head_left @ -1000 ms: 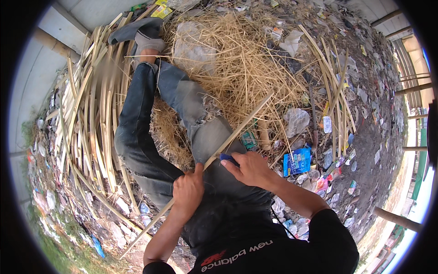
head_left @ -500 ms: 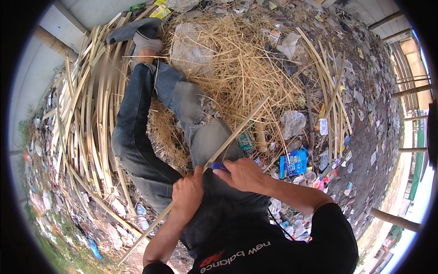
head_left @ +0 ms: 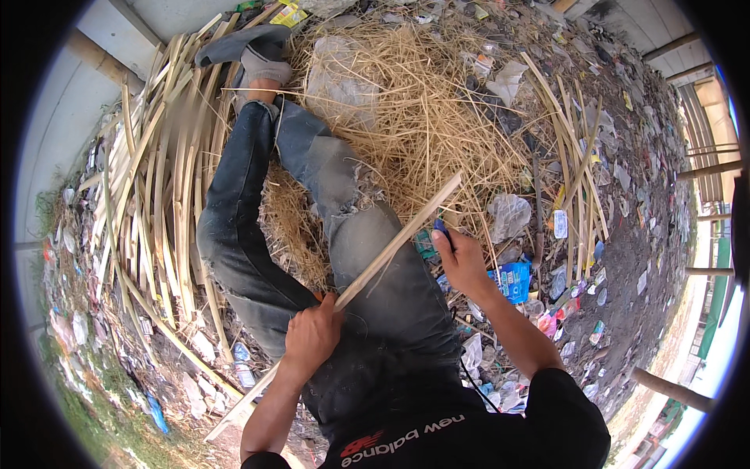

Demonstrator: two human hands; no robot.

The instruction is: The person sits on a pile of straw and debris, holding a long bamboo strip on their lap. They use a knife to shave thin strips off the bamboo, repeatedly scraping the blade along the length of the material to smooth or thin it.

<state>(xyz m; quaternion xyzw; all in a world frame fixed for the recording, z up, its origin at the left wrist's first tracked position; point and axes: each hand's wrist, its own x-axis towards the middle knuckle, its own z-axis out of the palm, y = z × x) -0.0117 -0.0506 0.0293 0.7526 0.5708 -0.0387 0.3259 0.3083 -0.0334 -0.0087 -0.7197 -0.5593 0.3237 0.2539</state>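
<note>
Basically, L hand, fingers closed rnd pale strip, R hand, fingers pinching blue tool

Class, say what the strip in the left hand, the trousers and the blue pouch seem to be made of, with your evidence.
Strip: bamboo or wood, raw finish; pale tan, frayed along one edge.
Trousers: probably denim, matt and worn; faded blue-grey, with ragged tears.
Pouch: likely plastic film, perhaps glossy; bright, smooth-looking surface.
</note>
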